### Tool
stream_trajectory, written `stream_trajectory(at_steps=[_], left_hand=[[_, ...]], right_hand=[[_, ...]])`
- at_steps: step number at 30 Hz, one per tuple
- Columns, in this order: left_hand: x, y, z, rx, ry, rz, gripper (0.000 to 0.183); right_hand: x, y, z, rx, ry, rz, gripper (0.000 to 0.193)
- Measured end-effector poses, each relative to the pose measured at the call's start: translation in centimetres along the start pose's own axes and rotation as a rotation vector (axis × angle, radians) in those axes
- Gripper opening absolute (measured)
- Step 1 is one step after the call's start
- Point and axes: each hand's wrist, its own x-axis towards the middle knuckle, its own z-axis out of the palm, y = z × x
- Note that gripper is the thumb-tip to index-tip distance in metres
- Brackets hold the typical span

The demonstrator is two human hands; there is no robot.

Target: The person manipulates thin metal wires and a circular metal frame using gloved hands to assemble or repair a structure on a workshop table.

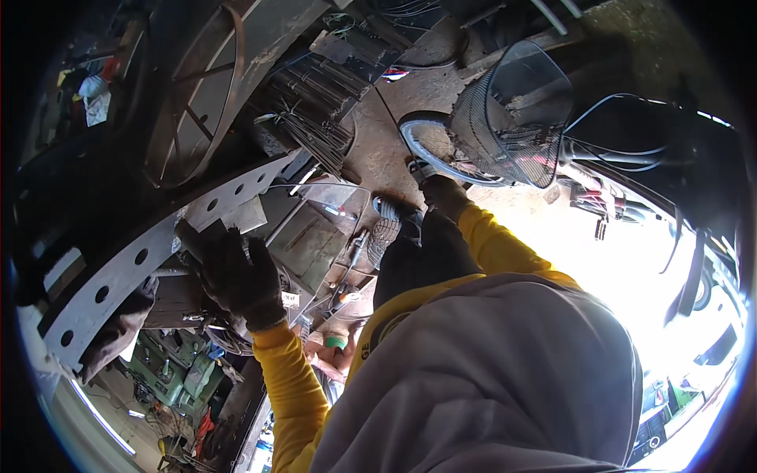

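My left hand [238, 277], in a dark work glove, is at the near side of a long metal bar with a row of round holes [142, 256]. Its fingers are spread, and a small metal plate [248, 215] lies just beyond them. Whether the fingertips touch the bar cannot be told. My right hand [445, 195], also gloved, reaches down and forward with its fingers closed. A small white and dark object [422, 170] shows at its fingertips, too small to name, and a thin dark line runs toward it from the floor.
A black mesh basket [512, 118] and a wheel [434, 146] stand beyond my right hand. Bundles of metal rods [311, 118] lie ahead. A large rusty spoked wheel [201, 98] leans at the far left. Below left is a green machine [177, 370]. Another person [331, 355] is partly visible.
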Motion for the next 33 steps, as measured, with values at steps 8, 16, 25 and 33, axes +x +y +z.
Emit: stream_trajectory(at_steps=[8,16,25,33], left_hand=[[-0.5,-0.3,-1.5,0.000,0.036,0.037,0.031],[-0.3,-1.0,-1.9,-0.155,0.315,0.043,0.034],[11.5,-2.7,-6.1,-0.645,0.563,0.052,0.027],[18.8,-6.6,-0.2,-0.374,0.283,-0.069,0.049]], right_hand=[[-14.0,-5.5,-2.1,0.530,-0.297,-0.279,0.023],[-21.7,-16.9,-1.2,0.170,-0.049,-0.729,0.036],[-19.8,-28.1,-1.4,-0.864,0.276,-1.371,0.043],[-15.9,-34.1,-0.8,-1.047,0.350,-1.623,0.040]])
